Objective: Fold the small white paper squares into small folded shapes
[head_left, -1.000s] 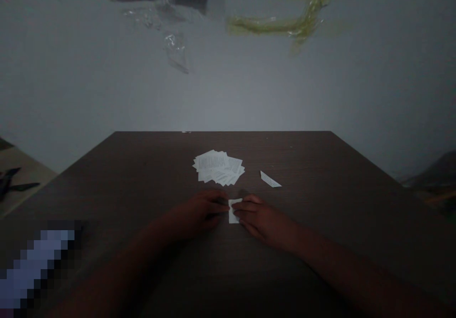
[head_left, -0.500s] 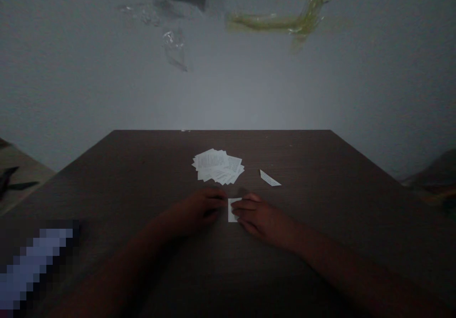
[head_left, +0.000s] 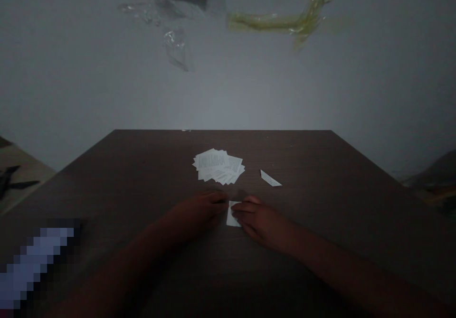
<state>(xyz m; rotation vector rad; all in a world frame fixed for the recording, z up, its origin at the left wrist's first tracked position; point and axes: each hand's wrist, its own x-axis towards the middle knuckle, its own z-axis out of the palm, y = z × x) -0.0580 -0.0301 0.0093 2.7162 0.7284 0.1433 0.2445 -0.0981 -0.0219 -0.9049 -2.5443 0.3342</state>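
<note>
A small white piece of paper lies on the dark table in front of me. The fingers of my right hand are stretched out and rest on its right part, covering that side. From the left, my left hand reaches in low over the table, its fingertips at the paper's upper left edge. Those fingers are extended and close together; dim light hides whether they touch the paper. Just beyond lies a fanned pile of printed paper pieces. A narrow folded strip of printed paper sits to the right of the pile.
The brown wood-grain table ends against a pale wall with clear and yellowish tape on it. A pixelated bright patch is at the lower left. A small white scrap lies at the back edge.
The small paper has shifted slightly toward me and turned a little under my right fingers. My left fingers have come closer together near its edge. The pile and strip stay put.
</note>
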